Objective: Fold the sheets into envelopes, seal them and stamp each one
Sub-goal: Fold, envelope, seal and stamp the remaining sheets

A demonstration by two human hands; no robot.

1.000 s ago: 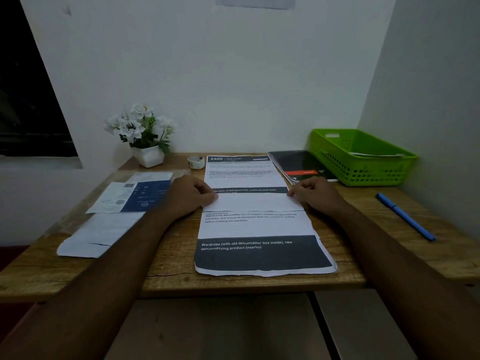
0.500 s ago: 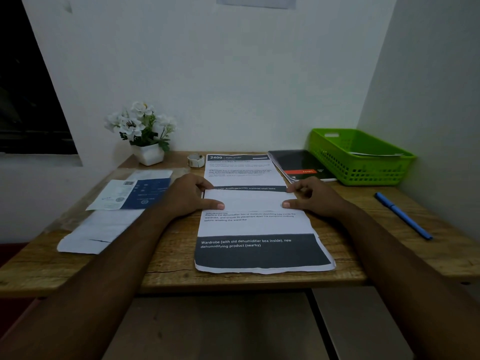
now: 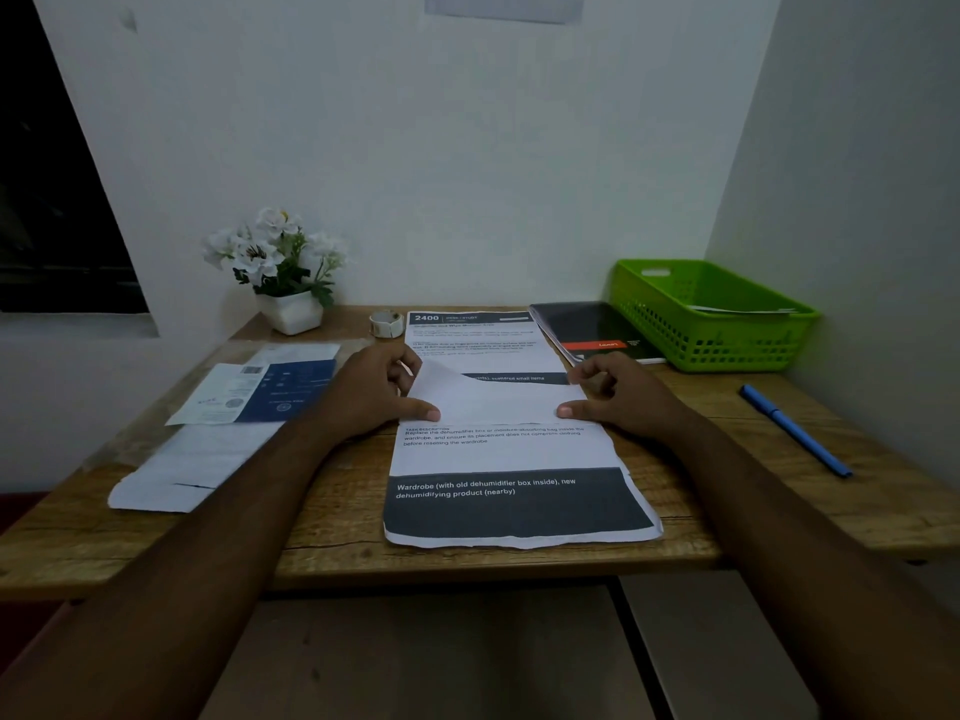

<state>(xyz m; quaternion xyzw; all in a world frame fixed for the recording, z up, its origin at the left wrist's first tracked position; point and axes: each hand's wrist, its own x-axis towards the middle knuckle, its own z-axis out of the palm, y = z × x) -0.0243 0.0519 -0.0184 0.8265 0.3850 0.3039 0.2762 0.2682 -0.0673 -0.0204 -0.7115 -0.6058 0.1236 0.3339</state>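
Note:
A printed sheet [image 3: 514,501] with a dark band near its front edge lies in the middle of the wooden table [image 3: 332,543]. A second printed sheet [image 3: 470,337] lies just behind it. A white folded flap [image 3: 493,400] rises across the middle, its left corner lifted. My left hand [image 3: 382,389] pinches the flap's left end, thumb on top. My right hand [image 3: 618,389] pinches its right end the same way. A small roll of tape [image 3: 387,323] stands behind my left hand.
At the left lie a blue-and-white leaflet [image 3: 265,389] and plain white sheets [image 3: 182,470]. A white flower pot [image 3: 291,311] stands at the back left. A dark notebook [image 3: 592,330] and a green basket [image 3: 711,317] holding paper sit at the back right. A blue pen [image 3: 795,431] lies at the right.
Both hands have gone from pressing the fold flat to pinching the flap's ends. The flap's left corner has lifted off the sheet and the flap has come a little toward me.

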